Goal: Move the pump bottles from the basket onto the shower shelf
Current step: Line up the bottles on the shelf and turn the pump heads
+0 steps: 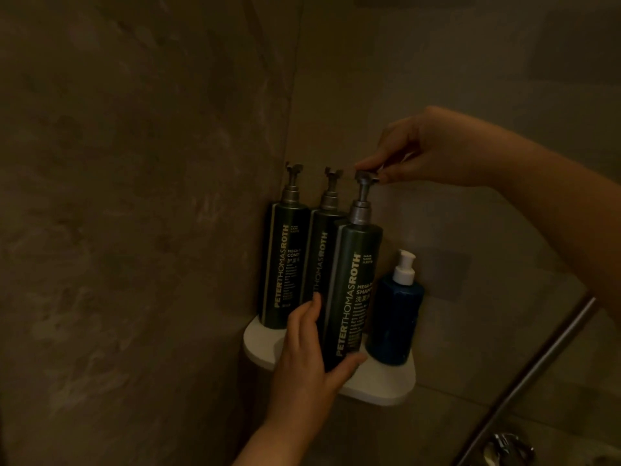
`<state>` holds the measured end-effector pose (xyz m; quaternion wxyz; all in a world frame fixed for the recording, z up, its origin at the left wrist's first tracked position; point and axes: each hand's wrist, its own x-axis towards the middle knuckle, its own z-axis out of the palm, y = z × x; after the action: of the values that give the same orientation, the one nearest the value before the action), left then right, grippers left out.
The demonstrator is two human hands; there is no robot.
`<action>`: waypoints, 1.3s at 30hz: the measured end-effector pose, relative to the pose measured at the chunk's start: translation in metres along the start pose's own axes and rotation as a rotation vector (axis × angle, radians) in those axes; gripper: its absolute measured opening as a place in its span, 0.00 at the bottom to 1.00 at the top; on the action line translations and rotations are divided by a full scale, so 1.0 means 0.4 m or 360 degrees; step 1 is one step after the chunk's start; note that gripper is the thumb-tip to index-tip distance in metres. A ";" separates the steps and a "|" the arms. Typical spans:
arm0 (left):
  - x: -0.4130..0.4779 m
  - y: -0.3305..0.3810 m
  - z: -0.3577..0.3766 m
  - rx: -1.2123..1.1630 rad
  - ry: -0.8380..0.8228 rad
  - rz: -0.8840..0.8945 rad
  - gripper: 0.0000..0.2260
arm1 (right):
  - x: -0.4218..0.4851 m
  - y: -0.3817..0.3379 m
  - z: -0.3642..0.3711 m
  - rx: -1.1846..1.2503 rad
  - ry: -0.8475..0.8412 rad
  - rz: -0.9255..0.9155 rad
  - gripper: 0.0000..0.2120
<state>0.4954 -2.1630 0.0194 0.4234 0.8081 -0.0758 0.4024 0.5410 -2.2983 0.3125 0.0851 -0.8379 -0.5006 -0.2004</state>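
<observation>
We read "PETERTHOMASROTH" running up the front shampoo bottle (353,290) with "MEGA" and "SHAMP" partly visible, the same brand on the left conditioner bottle (284,267) with "MEGA" and "COND", "THOMASROTH" on the middle bottle (322,257), smaller print too blurred to read.

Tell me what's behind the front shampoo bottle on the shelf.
Behind the front shampoo bottle stands a second dark pump bottle, partly covered; its lower half and base are hidden by the front bottle and the left hand.

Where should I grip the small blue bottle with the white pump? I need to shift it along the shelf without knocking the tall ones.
Take the blue bottle around its round body, coming from the right and front. Its left side sits close against the tall shampoo bottle and the wall is behind; the white pump is narrow and gives less control.
</observation>
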 end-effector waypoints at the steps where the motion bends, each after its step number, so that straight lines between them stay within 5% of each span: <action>1: -0.001 -0.001 0.001 -0.0029 -0.0012 -0.0001 0.32 | -0.004 0.003 0.000 0.0003 0.0008 0.0003 0.12; 20: 0.050 0.004 0.060 0.0418 0.0032 0.0027 0.36 | 0.000 0.077 0.018 0.0017 0.0086 0.0134 0.12; 39: 0.081 0.032 0.075 0.0469 0.0179 -0.0028 0.26 | 0.022 0.113 0.061 0.0159 0.0236 0.0200 0.11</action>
<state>0.5284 -2.1864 0.0412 0.3073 0.8383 0.0149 0.4501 0.5902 -2.3047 0.2967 0.1759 -0.8452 -0.4487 -0.2309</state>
